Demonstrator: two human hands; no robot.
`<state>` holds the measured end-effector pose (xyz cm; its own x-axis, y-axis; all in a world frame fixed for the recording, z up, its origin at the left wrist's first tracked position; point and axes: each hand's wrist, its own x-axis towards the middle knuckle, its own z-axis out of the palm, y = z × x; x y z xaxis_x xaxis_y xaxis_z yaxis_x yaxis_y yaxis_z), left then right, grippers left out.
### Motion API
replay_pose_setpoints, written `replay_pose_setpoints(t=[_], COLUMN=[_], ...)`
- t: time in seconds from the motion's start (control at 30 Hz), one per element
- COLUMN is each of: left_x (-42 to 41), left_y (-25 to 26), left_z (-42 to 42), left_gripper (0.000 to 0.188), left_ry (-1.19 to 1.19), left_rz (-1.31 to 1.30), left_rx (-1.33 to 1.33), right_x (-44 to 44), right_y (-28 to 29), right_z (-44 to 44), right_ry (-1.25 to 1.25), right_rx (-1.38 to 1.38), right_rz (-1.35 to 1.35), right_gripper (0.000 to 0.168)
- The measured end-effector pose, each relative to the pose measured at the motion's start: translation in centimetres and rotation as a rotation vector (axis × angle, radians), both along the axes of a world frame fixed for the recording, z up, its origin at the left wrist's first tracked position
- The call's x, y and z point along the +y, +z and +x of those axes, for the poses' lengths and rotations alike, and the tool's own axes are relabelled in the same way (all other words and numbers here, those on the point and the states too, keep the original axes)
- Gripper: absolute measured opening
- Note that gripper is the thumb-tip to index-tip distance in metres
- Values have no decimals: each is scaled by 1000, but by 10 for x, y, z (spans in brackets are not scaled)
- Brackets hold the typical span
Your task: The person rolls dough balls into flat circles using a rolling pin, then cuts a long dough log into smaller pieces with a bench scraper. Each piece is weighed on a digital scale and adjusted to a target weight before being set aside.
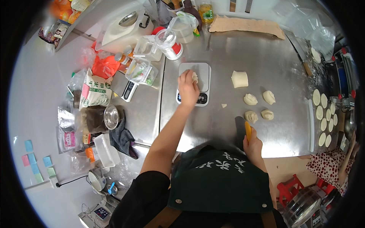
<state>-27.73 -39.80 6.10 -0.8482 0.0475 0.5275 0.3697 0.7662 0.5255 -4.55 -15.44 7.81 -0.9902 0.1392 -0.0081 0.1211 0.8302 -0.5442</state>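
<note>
My left hand is over the white kitchen scale, its fingers around a small piece of dough on the platform; the hand partly hides the dough. In my right hand is a dough scraper with a yellow handle, its dark blade low over the front of the steel table. Beyond the scraper lie several dough lumps, among them a folded one close to the blade. Behind them sits a larger block of dough, and a small scrap lies nearer the scale.
Flat dough rounds lie at the right end. A long knife rests at the back right, near a long tan sheet. Tubs, a white-lidded jar and a second scale crowd the left. Another person is at the right.
</note>
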Motion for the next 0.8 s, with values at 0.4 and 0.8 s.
replay_pose_setpoints(t=[0.4,0.8], left_x=[-40,58], left_y=[-9,-58], left_z=[-16,130], left_gripper=[15,20], left_ry=[38,-169], left_rz=[532,345], left_rx=[-298,-425], right_x=[3,-36], right_y=[0,17], right_z=[1,-32], right_ry=[-1,49], right_rx=[10,54], right_rz=[-9,-63], right_gripper=[49,47])
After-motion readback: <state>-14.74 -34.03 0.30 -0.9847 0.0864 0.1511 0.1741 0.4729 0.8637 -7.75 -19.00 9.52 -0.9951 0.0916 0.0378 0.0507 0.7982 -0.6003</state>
